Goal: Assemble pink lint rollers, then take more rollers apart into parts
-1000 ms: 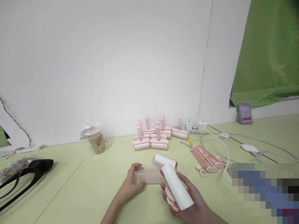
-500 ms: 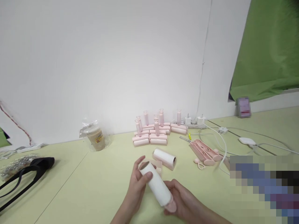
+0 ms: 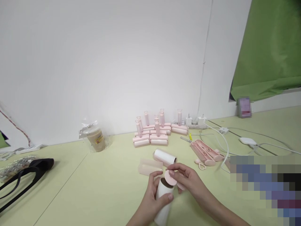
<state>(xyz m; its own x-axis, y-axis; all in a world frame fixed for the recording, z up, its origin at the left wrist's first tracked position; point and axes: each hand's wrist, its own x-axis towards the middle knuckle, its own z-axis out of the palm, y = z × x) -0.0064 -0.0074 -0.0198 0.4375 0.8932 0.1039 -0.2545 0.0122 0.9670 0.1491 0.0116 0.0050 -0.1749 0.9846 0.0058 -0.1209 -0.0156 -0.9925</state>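
My left hand (image 3: 154, 196) is wrapped round a white paper roll (image 3: 163, 204) held upright near the table's front edge. At the roll's open top end my right hand (image 3: 188, 180) pinches a pink roller handle (image 3: 171, 178), whose round disc sits against that opening. A clear pink cover (image 3: 148, 166) lies on the table just behind my left hand. A second white roll (image 3: 165, 157) lies beside the cover.
Finished pink lint rollers (image 3: 154, 133) stand grouped by the wall. More pink handles (image 3: 205, 153) lie to the right, among white cables (image 3: 223, 141) and chargers. A bagged cup (image 3: 96, 138) stands left of centre, a black bag strap (image 3: 25, 172) far left.
My left hand took the white roll over and turned it upright. My right hand moved from the roll's lower end to its top with the pink handle. The clear cover now lies uncovered on the table.
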